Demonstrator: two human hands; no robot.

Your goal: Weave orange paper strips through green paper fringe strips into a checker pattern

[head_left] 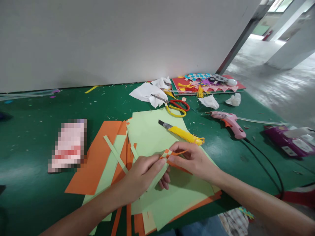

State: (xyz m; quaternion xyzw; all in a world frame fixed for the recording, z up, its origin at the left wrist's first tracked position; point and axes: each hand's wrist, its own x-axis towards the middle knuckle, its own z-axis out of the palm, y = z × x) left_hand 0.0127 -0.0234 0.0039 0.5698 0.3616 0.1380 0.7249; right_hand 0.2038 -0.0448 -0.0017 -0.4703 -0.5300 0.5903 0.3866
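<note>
Between both hands is a small woven piece of orange and pale green paper strips (167, 152), with loose orange ends trailing to the right. My left hand (147, 168) pinches its left side, thumb on top and fingers curled beneath. My right hand (189, 160) grips the orange strips at its right edge between thumb and forefinger. Under the hands lie pale green paper sheets (152, 131). A yellow box cutter (183, 132) rests on the sheets just beyond my right hand. Orange paper (98, 154) and cut strips lie left of my left hand.
Scissors with red and yellow handles (176, 108) lie behind the sheets, beside crumpled white tissue (147, 93). A pink glue gun (228, 123) and a purple power strip (290, 141) sit right. Paper crafts lie on a red board (236, 86). A blurred pink packet (69, 144) lies left.
</note>
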